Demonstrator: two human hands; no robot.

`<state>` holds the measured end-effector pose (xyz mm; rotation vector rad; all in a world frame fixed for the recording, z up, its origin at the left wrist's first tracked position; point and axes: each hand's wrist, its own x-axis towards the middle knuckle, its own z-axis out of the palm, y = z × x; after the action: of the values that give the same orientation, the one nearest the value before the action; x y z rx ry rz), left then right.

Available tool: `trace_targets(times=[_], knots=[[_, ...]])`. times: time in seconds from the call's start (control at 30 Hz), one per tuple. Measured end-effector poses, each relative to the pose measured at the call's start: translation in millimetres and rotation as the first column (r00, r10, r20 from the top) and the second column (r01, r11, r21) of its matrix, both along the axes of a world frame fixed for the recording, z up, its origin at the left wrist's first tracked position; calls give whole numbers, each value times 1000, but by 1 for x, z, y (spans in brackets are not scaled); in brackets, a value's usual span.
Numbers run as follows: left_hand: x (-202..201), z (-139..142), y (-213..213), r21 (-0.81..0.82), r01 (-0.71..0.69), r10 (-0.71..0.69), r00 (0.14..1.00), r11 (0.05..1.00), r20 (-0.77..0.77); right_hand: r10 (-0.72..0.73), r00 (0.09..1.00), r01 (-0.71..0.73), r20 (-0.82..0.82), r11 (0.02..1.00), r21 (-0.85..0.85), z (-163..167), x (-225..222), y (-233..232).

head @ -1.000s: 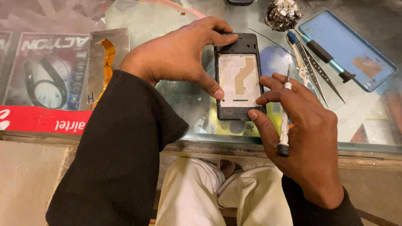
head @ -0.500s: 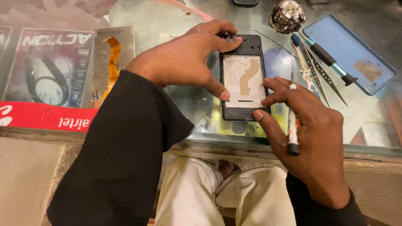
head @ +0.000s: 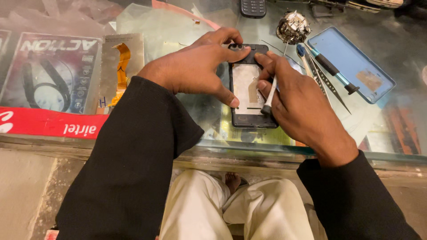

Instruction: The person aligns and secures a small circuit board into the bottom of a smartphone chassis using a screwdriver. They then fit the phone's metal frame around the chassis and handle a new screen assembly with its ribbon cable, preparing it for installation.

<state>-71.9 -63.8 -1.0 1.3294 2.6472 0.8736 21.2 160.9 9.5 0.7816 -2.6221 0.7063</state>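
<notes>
1. The left hand (head: 195,66) curls over the top-left part of an opened phone (head: 249,89), thumb pressed along its left edge and fingertips at its top end, pinning it down.
2. The right hand (head: 298,102) is closed around a small white-handled screwdriver (head: 269,95), pinched between thumb and fingers; the handle's dark end points toward the person, the tip is hidden under the fingers near the phone's upper right.
3. The phone lies flat on the glass table (head: 200,115), back cover off, a pale inner plate showing inside its black frame.
4. Just right of the right hand lie tweezers (head: 327,84) and a screwdriver with a teal shaft (head: 336,73), partly resting on a blue phone back cover (head: 356,62).
5. Above these sits a round, shiny bundle of small parts (head: 292,26); a dark keypad phone (head: 252,7) lies at the top edge.
6. Well to the left lie a sleeve holding an orange flex cable (head: 121,66) and a headphone package (head: 49,71).
7. Below the table edge, the person's pale trousers (head: 231,209) and a bare foot (head: 231,181) show.
</notes>
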Motion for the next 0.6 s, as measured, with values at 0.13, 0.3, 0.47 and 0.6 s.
trace_targets(times=[0.13,0.3,0.47,0.6], knots=[[4,3,-2,-19,-22,22,1000,1000,15,-88,995,84,52,994,73,0,-2,2],[14,4,-2,-118,-108,108,994,987,-10,-27,993,44,-112,988,147,-2,-7,2],[23,-2,1,-77,-117,103,981,990,-163,-66,997,70,-43,993,91,-7,-5,5],[35,-3,-8,-47,-139,131,982,989,-136,-56,996,61,-71,996,70,-10,-6,4]])
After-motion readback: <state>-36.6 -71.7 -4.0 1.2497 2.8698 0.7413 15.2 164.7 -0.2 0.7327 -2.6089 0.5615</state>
